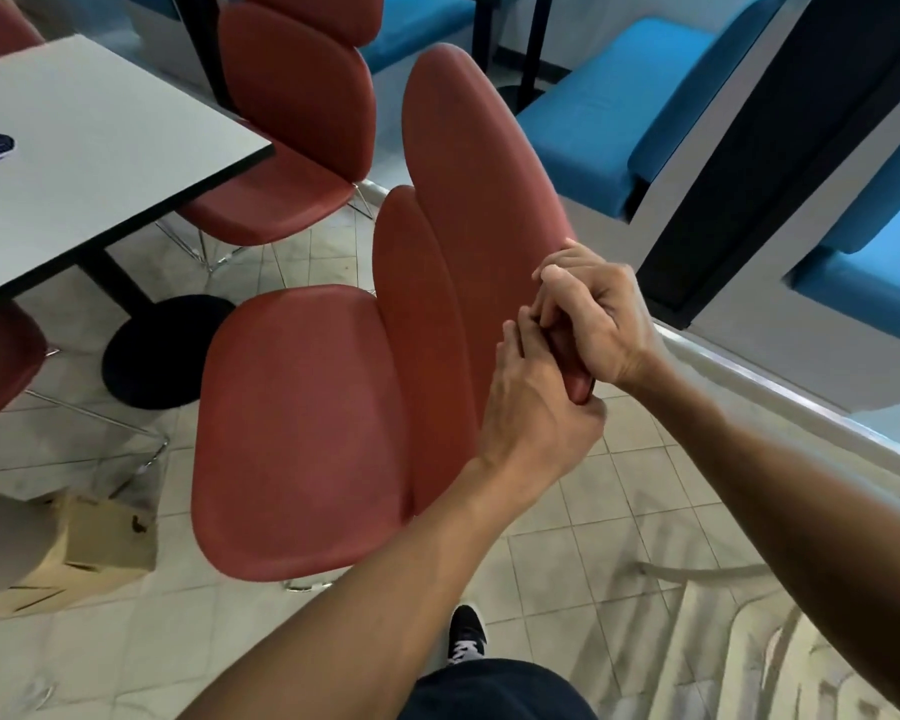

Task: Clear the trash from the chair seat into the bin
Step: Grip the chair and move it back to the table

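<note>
tiled floor [583,532], table [74,148] beside; both hands' grip curled round chair back [479,200].

Tiled floor [583,517], grey table [89,148], blue benches [609,90].

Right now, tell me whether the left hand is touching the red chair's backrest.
Touching. The head view shows the left hand with its fingers curled round the lower edge of the backrest, beside the right hand.

Access around the red chair seat [302,428].
Seat surface open from above; backrest [468,200] blocks its right, table [89,148] and cardboard box [110,537] crowd its left.
</note>
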A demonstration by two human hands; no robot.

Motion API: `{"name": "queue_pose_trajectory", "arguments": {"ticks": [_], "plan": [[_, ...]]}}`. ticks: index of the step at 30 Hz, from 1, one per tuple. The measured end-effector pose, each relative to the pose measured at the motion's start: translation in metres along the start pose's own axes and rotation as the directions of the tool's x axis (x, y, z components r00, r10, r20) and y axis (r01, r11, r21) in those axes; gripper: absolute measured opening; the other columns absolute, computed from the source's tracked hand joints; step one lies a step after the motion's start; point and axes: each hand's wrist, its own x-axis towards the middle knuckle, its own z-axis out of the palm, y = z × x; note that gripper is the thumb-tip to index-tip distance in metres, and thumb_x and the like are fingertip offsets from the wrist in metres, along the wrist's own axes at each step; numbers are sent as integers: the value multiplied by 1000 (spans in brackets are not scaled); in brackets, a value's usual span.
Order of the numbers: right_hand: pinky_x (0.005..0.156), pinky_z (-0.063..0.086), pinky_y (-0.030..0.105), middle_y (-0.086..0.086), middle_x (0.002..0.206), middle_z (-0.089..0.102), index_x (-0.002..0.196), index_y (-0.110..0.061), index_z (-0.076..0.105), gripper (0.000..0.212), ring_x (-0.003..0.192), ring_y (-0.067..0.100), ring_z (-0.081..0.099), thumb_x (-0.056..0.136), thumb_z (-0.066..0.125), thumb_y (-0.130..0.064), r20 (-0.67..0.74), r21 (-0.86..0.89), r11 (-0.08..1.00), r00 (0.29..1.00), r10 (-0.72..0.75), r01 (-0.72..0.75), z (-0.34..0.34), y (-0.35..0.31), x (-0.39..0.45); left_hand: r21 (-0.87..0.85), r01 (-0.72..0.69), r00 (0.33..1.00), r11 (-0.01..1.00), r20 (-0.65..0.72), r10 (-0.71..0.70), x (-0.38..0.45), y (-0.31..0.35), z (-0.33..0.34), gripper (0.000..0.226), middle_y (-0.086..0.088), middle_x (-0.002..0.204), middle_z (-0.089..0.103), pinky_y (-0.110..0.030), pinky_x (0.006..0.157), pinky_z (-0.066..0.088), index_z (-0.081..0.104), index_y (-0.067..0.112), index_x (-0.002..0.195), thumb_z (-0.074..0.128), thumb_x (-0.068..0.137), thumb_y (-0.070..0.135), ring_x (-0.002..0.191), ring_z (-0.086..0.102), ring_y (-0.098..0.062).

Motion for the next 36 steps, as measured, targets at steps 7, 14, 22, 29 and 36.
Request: {"name": "queue_pose_trajectory", "arguments": {"ticks": [7,14,22,29,36], "plan": [[85,47,46,11,54,57,47,-1,51,47,64,28,56,93,45,-6,-70,-20,999,997,37,-38,13,-13,-5,-11,8,999,1000,38,-8,-9,-8,-18,87,-7,138,48,-42,102,45,31,13,141,68,64,29,130,45,-27],[85,46,41,5,49,49,46,-4,49,44,59,14,48,86,51,-23,-106,-113,994,994,2,-14,53,-48,-30,-36,25,998,999,65,-23,-50,-28,-65,68,17,99,61,-16,70,49,46,31,122,71,59,25,89,62,-4],[103,36,34,-9,53,54,47,-17,49,37,64,11,55,79,53,-33,-100,-152,988,994,-53,37,102,-94,-56,-72,106,988,992,122,-97,-89,-55,-121,43,22,67,62,-14,47,43,49,38,81,73,56,13,54,58,0],[87,42,43,-2,82,65,73,-14,72,30,85,19,60,89,55,-33,140,-48,904,899,-414,424,84,-73,-41,-39,132,991,990,-9,-132,-100,-52,-115,47,20,77,59,-6,56,39,52,34,100,73,62,15,71,58,5],[113,24,49,-3,96,69,88,-17,74,39,116,20,54,88,40,-37,164,-153,902,911,-379,403,77,-35,-15,173,156,979,972,-156,-130,-82,-33,-93,86,8,139,45,-39,97,47,13,39,148,66,81,35,121,52,-20]]}}
